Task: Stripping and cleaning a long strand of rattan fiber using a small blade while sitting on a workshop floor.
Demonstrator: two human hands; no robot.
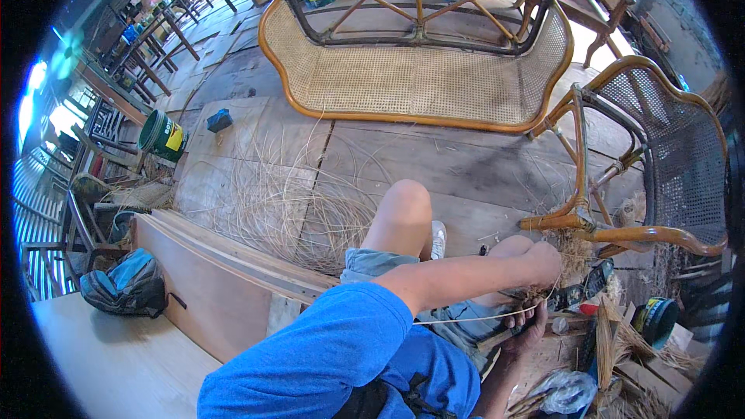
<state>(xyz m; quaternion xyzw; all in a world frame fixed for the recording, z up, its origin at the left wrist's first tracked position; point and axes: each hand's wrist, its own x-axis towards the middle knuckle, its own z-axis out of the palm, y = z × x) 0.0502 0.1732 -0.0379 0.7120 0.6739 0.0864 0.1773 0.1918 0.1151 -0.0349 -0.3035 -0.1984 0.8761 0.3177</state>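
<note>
A thin pale cane strand (473, 318) runs across my lap and curves up at its right end between my hands. My left hand (545, 264) reaches across in front of me, its back toward the view and its fingers curled down at the strand's upper end; the fingertips are mostly hidden. Below it, my right hand (531, 331) is closed round the strand beside my thigh. A flat, stick-like piece (497, 339) shows beside the right hand; its kind is unclear. Tan fibre shavings (576, 256) lie just beyond my left hand.
Loose cane strands (272, 202) spread over the floor ahead. A rattan settee (411, 85) lies tipped beyond them, and a rattan chair (675, 155) stands at right. Planks (225, 264) and a backpack (128, 283) are at left. A dark bucket (656, 322) sits right among scraps.
</note>
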